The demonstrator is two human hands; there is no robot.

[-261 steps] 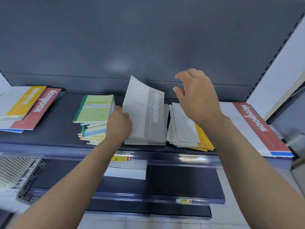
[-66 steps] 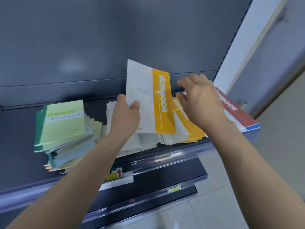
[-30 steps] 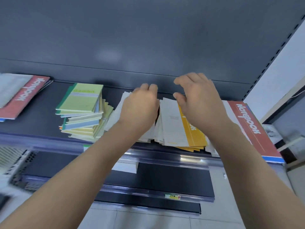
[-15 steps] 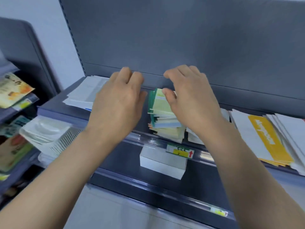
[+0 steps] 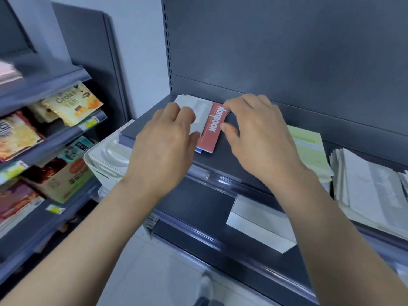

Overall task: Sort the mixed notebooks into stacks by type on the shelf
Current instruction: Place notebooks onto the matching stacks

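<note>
1. Reaching forward, both bare arms stretch to the left end of the dark grey metal shelf [image 5: 220,161].
2. The left hand [image 5: 163,146] lies palm down over the pale grey-white paper notebook [image 5: 198,111]. Its fingers bend over the cover. I cannot tell if they grip it or only rest on it.
3. The right hand [image 5: 258,138] is palm down just beside the red-banded notebook with white letters [image 5: 213,129]. Its fingers are spread wide and a little bent, and they hold nothing. The first fingertip is at the far corner of the red band.
4. The pale notebook lies flat on top of the red-banded one, close to the grey back wall [image 5: 287,51]. A blue edge peeks out below them.
5. This looks like a shop. To the left stands another rack with bright snack packs [image 5: 70,102]. A white plastic tray [image 5: 106,155] sits between the rack and the shelf.
6. I count two hands, one red-banded notebook, one pale notebook, one stack of light green notebooks [image 5: 309,151] and one loose pile of white notebooks [image 5: 371,188]. One white box [image 5: 260,226] sits on the shelf below.
</note>
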